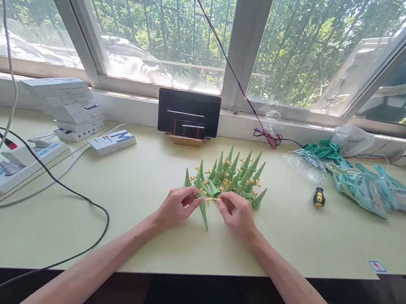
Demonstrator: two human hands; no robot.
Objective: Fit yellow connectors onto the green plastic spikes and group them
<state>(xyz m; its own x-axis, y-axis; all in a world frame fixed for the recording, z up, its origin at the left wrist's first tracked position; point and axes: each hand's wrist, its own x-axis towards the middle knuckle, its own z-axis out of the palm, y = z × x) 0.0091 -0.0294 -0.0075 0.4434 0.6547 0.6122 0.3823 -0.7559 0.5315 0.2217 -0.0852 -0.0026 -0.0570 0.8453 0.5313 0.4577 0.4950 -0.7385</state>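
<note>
Between the fingertips of my left hand (181, 204) is a green cone (203, 216), its narrow tip slanting down toward the table's front. My right hand (237, 214) pinches a small yellow piece (213, 200) that reaches across to the wide end of that cone. Whether the two are joined I cannot tell. Just behind my hands stands a cluster of green cones (245, 175), most upright with points up and a few tilted or lying. Small yellow pieces (258, 182) show on and among them.
A black tablet (189, 105) and a phone (189, 129) lean on a stand at the back. White boxes (78, 105), a power strip (14, 167) and a black cable (81, 197) lie left. On the right are a screwdriver (318, 197) and bagged green parts (363, 188).
</note>
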